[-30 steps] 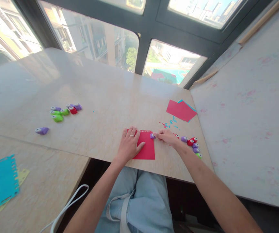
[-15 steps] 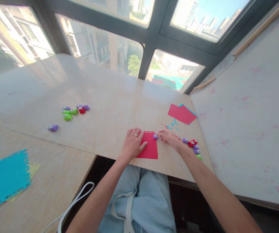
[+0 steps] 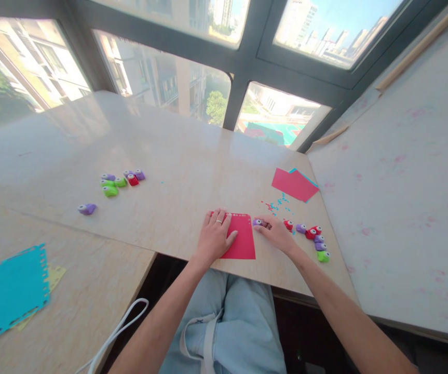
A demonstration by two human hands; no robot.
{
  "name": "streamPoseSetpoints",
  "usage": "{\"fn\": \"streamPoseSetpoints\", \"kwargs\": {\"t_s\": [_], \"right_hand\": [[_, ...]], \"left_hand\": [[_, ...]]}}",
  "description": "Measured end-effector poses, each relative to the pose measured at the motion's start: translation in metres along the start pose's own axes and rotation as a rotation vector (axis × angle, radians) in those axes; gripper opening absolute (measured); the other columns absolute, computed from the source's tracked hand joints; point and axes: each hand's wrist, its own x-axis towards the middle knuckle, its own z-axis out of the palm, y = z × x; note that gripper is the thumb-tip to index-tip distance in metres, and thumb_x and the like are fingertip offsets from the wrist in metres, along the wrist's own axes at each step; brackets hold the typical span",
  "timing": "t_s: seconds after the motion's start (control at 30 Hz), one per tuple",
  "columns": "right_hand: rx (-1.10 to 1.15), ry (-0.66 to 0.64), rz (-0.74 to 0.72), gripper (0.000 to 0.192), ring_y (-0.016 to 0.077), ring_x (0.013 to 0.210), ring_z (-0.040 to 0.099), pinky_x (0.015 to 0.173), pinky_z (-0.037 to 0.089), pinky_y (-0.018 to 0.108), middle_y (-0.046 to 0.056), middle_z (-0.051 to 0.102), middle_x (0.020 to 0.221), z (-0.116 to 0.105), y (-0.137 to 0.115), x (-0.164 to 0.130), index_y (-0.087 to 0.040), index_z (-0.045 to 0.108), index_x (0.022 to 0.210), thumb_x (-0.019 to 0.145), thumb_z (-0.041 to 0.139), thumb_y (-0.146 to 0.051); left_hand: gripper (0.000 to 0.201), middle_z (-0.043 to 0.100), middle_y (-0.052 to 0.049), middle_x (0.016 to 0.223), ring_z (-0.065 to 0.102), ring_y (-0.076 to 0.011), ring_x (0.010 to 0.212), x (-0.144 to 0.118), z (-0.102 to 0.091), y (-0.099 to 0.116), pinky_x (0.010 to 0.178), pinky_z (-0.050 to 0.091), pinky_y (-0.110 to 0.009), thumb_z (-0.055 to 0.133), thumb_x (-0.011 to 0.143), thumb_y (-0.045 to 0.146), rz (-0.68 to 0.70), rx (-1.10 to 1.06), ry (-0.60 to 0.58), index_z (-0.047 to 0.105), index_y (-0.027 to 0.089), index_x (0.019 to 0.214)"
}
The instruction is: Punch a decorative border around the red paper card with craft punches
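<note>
A red paper square (image 3: 243, 240) lies near the table's front edge, with a row of small punched holes along its far edge. My left hand (image 3: 215, 236) lies flat on its left part, fingers spread, a ring on one finger. My right hand (image 3: 276, 232) grips a small purple paper punch (image 3: 256, 222) at the sheet's top right corner. A row of small punches sits just right of that hand: a red one (image 3: 288, 225), a purple one (image 3: 300, 228), another red (image 3: 311, 232), more purple (image 3: 319, 243) and a green one (image 3: 323, 256).
More red and blue sheets (image 3: 294, 183) lie at the far right, with paper confetti (image 3: 277, 202) scattered before them. A cluster of punches (image 3: 120, 181) and a lone purple punch (image 3: 87, 209) sit at the left. A blue punched sheet (image 3: 9, 291) lies on the near-left table.
My right hand with the purple punch has slid slightly right along the sheet's top edge. The left hand has stayed pressed on the paper. The view has shifted a little.
</note>
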Motion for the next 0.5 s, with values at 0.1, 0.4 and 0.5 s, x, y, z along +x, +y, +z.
{"fn": "streamPoseSetpoints", "kwargs": {"t_s": [0.1,0.4,0.5], "right_hand": [[-0.042,0.013,0.028,0.034,0.0217,0.080,0.058,0.080,0.045,0.035,0.005,0.068,0.087,-0.009,0.007,-0.004,-0.018,0.072,0.108,0.080,0.062,-0.034],[-0.320,0.025,0.235,0.033,0.0231,0.075,0.063,0.065,0.039,0.030,0.006,0.071,0.080,-0.032,0.022,-0.019,-0.021,0.072,0.115,0.087,0.060,-0.035],[-0.380,0.084,0.259,0.033,0.0250,0.081,0.066,0.066,0.040,0.031,0.008,0.074,0.088,-0.035,0.028,-0.026,-0.022,0.071,0.116,0.088,0.059,-0.035]], "left_hand": [[0.052,0.046,-0.017,0.149,0.037,-0.0316,0.142,0.000,0.000,0.000,0.120,0.022,-0.052,0.048,0.096,0.044,-0.003,-0.007,-0.003,0.051,0.014,0.138],[0.052,0.046,-0.017,0.150,0.037,-0.0311,0.142,0.001,0.000,-0.002,0.120,0.022,-0.052,0.047,0.097,0.044,0.000,-0.004,-0.021,0.051,0.013,0.138],[0.052,0.045,-0.017,0.150,0.036,-0.0310,0.142,0.001,0.001,-0.002,0.121,0.021,-0.051,0.047,0.097,0.044,0.000,0.011,-0.021,0.051,0.013,0.138]]}}
